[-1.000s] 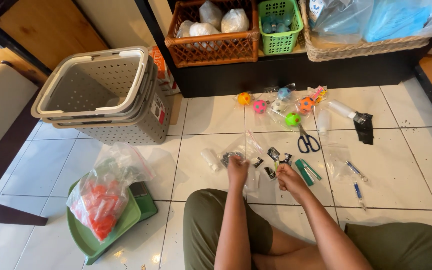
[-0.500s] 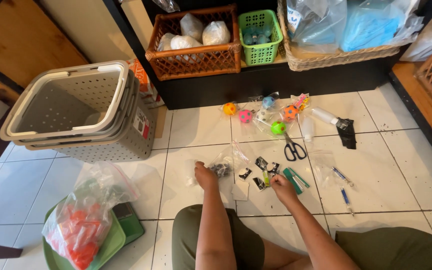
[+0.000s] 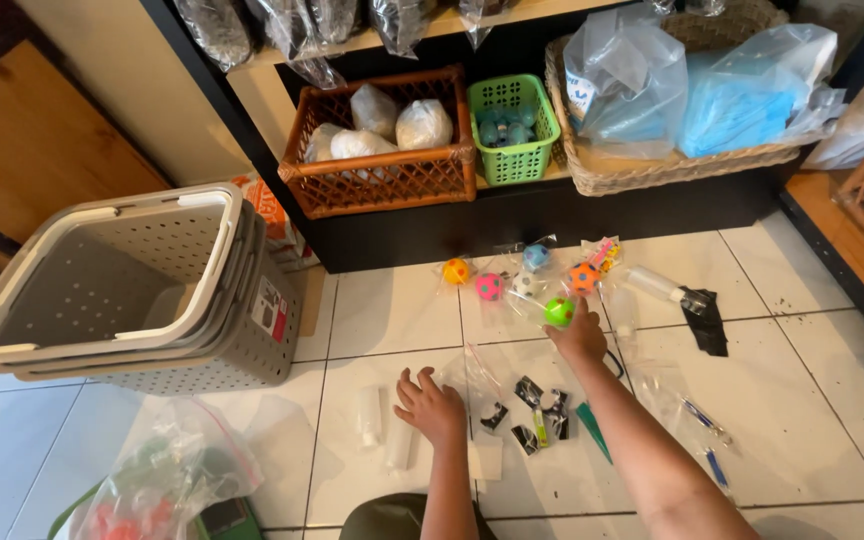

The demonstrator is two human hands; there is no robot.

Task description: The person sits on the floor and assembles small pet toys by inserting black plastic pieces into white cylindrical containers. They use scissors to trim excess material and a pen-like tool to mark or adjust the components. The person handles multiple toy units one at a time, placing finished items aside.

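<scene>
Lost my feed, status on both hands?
Right hand on green ball, grip unclear. Left hand open, flat on clear bag. Scissors hidden under right hand.

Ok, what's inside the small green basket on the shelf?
The green basket holds several small bluish round items, seen from above and through its mesh. What they are is unclear, and anything underneath them is hidden.

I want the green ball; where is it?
In the head view, the green ball lies on the tiled floor at the right hand's fingertips, below the orange ball.
</scene>
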